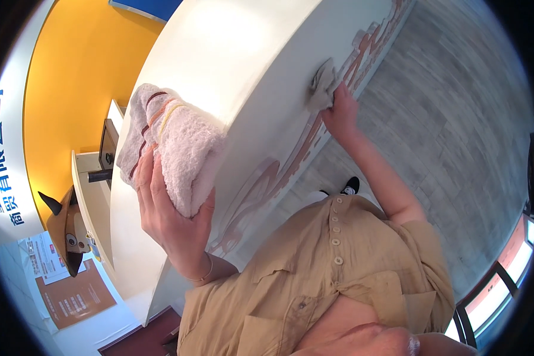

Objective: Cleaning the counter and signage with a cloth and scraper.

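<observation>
My left hand (pixel 173 222) holds a folded pale pink terry towel (pixel 191 151) with dark red, orange and yellow stripes. The towel lies on the glossy white top of a curved counter (pixel 218 58), fingers over one side and thumb at the other. Lower down, at the counter's front face, my right hand (pixel 343 113) grips a crumpled grey cloth (pixel 324 86). This cloth rests against the white panel, beside raised clear and brown lettering (pixel 262 178). My right arm is stretched out; its fingertips are partly hidden.
Behind the counter top are a lower shelf (pixel 95 196), a dark monitor-like device (pixel 109 144) and a brown cartoon figure with a pointed hat (pixel 66 222). A yellow wall (pixel 89 66) bears a sign. Grey wood-look floor (pixel 445 111) runs along the counter's front, with a black shoe (pixel 350 186) on it.
</observation>
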`<state>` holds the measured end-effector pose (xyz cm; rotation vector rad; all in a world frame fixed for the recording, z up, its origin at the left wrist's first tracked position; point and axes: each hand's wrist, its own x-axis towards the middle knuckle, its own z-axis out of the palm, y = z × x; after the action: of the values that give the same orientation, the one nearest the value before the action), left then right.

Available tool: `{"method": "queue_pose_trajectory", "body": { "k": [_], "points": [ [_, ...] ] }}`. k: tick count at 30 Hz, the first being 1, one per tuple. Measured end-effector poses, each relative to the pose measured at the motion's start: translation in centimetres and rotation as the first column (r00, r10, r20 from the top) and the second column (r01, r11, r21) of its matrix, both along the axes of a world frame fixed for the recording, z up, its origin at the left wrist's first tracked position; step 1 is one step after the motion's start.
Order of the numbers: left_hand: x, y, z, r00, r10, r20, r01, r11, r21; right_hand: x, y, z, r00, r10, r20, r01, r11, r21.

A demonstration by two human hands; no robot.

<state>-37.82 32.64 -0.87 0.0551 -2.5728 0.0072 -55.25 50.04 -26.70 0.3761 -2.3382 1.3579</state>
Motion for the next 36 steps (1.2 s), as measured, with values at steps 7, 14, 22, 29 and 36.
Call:
{"method": "queue_pose_trajectory", "body": {
  "k": [7,14,22,29,36],
  "points": [
    [-0.1,-0.2,-0.1,1.000,-0.001,0.007,0.001,1.000,0.002,5.8,0.9,-6.0,0.951,0.286,0.114,-0.308,0.900,0.309],
    [0.0,-0.4,0.3,1.000,0.005,0.014,-0.005,1.000,-0.011,2.6,-0.2,-3.4,0.986,0.155,0.057,-0.162,0.977,0.141],
    [-0.3,-0.4,-0.1,1.000,-0.024,0.004,0.025,0.999,-0.028,6.0,-0.5,-7.6,0.976,0.206,0.072,-0.217,0.946,0.241],
    [-0.5,-0.3,-0.3,1.000,-0.022,0.003,0.023,1.000,-0.017,7.6,-1.8,-9.5,0.804,0.374,0.462,-0.479,0.868,0.133],
    [-0.2,-0.2,-0.2,1.000,0.011,0.017,-0.011,1.000,0.003,1.8,2.0,-6.0,0.988,-0.066,0.138,0.093,0.975,-0.199]
  ]
}}
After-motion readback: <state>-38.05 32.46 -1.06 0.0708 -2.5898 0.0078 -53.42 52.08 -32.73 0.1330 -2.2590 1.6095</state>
